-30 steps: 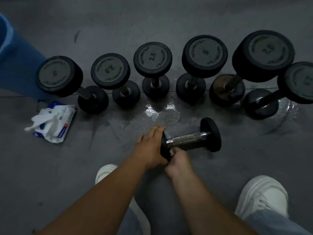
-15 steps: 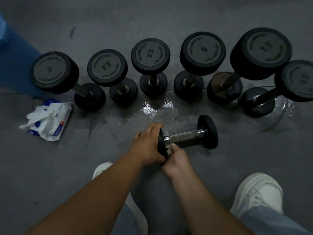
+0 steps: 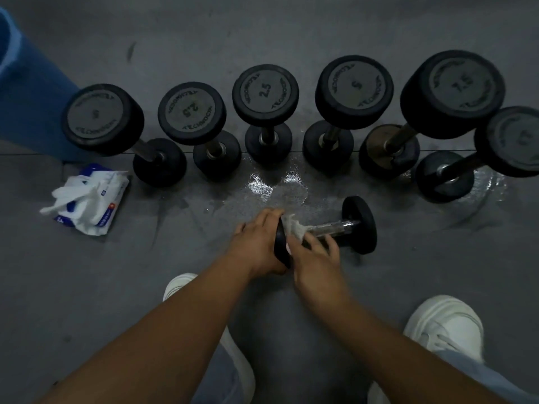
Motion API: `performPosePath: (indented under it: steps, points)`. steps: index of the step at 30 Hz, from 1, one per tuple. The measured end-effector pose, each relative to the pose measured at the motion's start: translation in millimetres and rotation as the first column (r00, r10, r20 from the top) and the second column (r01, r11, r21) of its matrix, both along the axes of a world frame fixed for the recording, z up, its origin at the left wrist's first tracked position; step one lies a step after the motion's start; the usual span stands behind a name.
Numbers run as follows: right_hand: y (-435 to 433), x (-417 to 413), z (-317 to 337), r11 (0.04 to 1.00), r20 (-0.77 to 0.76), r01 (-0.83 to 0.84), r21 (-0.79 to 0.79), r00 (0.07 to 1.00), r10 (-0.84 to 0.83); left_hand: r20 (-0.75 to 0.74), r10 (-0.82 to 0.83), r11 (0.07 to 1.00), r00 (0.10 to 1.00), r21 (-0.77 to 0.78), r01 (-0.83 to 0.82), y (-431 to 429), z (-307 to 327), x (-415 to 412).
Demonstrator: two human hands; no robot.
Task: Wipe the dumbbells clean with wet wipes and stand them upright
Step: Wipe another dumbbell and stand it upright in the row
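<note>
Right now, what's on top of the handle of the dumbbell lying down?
A white wet wipe drapes the handle beside the head that the left hand grips; the right hand holds it there. The metal beneath wipe and hand is hidden.

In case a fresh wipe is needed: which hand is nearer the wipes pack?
Left. The left hand, gripping the dumbbell's end, is right of the pack; the right hand, holding a wipe, farther right.
</note>
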State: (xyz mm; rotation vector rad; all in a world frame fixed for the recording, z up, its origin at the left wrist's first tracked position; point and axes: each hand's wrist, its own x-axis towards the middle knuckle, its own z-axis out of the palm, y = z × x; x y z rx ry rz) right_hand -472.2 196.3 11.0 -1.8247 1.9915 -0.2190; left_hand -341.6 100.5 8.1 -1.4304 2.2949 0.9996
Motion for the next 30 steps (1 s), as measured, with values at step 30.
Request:
performPosePath:
  steps: [30]
  points:
    - [-31.7,23.1,-32.3,0.261,0.373,0.283,0.923,-0.489,-0.788,-0.016,0.017,0.999,1.0,0.043,-0.016,-5.3,7.5,-2.5]
